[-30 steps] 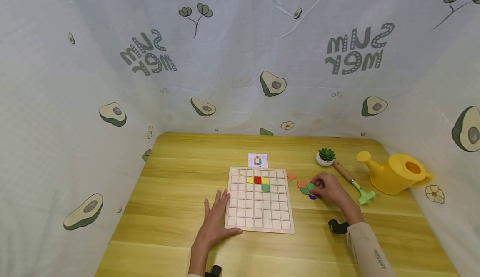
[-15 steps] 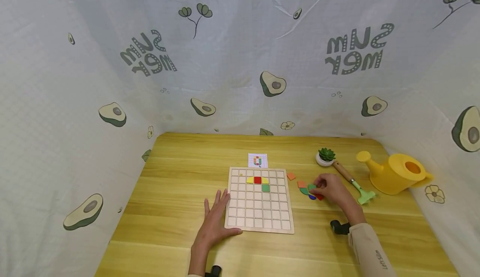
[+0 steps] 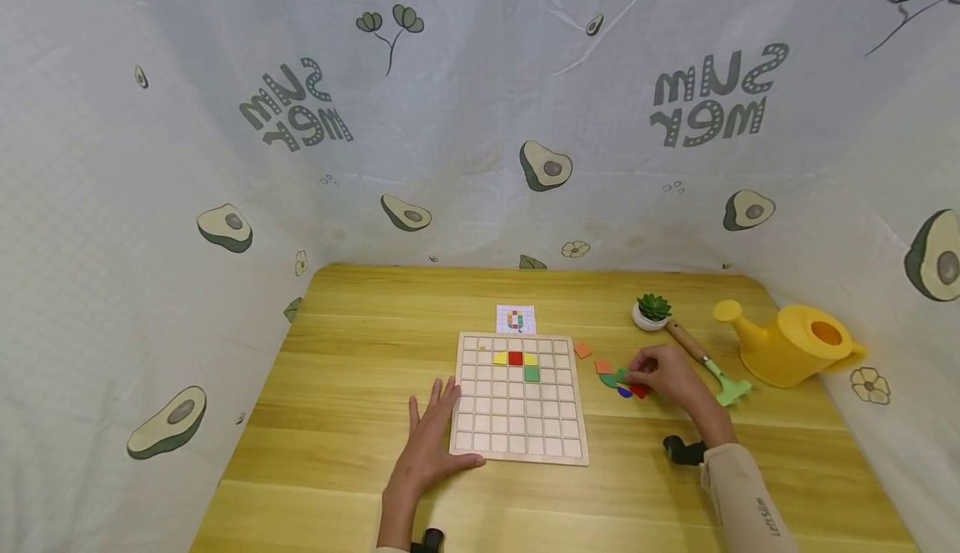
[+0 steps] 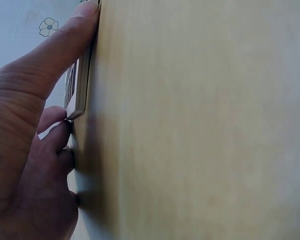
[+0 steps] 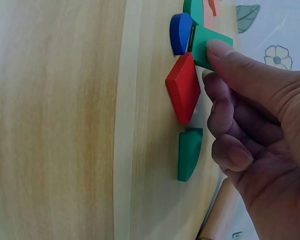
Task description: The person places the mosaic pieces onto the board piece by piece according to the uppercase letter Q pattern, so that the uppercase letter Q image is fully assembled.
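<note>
Bright green tile [image 5: 205, 37], red tile [image 5: 184, 89], blue tile [image 5: 180, 34]!
Yellow watering can [image 3: 795, 349], pale gridded board [image 3: 517, 420], white curtain [image 3: 465, 103] with avocado print!

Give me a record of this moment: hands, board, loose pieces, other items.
Left hand: touches grid board
Right hand: pinches a green piece
On board: two yellow pieces, a red square, a green square
Loose on table: red piece, blue piece, two orange pieces, two other green pieces
Beyond board: pattern card
Right of board: potted plant, wooden-handled tool, yellow watering can
</note>
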`<state>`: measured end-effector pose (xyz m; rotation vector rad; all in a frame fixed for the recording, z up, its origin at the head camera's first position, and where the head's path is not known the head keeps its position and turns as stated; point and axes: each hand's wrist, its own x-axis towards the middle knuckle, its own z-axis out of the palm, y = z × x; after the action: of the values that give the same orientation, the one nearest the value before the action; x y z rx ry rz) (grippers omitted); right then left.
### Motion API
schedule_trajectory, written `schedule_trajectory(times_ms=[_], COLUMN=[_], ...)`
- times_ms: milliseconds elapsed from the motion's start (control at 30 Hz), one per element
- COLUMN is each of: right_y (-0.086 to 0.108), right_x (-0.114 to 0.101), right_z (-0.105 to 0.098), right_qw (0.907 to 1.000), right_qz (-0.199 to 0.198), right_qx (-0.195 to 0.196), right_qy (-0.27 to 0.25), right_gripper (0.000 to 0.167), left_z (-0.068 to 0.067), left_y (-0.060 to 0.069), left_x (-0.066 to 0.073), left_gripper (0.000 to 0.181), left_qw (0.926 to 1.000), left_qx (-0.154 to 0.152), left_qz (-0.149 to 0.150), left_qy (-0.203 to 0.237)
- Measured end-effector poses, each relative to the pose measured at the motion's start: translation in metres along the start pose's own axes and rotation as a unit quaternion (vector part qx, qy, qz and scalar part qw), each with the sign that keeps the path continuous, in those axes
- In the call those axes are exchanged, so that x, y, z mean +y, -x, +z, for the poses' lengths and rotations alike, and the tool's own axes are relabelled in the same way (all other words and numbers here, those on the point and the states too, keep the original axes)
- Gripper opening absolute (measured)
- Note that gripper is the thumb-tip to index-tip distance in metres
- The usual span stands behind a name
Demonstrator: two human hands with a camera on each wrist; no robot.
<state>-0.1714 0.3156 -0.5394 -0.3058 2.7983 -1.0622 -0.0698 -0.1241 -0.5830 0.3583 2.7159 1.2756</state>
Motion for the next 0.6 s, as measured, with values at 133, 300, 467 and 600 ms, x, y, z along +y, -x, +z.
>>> schedule_trajectory(times_ms=[133,300,467,600], right_y=[0.0006,0.0014,0.0022,0.0025], right_x=[-0.0014,-0.0026,-0.0025,-0.0031], right_z=[-0.0013,-0.003,-0.0031,-0.0029], right_qw=[0.9999,0.9999,0.9999,0.9998], right_qz=[-0.011,-0.016,-0.015,-0.018], right_qx=[0.005,0.0,0.0,0.01], right_qy=[-0.002,-0.003,0.003,0.007], right_gripper=[0.013,0.01,0.006,0.005], left_z=[-0.0001,0.0002,0.0,-0.0002], left_y=[0.0001,-0.0004,-0.0002,-0.0003], left_x=[-0.0003,0.0,-0.0002,-0.0003], left_gripper=[0.123,0.123,0.123,0.123], left_qw=[1.0,1.0,1.0,1.0], left_qx=[0.001,0.001,0.0,0.002], left_qz=[0.002,0.003,0.005,0.006], left_qy=[-0.001,-0.003,-0.001,-0.001])
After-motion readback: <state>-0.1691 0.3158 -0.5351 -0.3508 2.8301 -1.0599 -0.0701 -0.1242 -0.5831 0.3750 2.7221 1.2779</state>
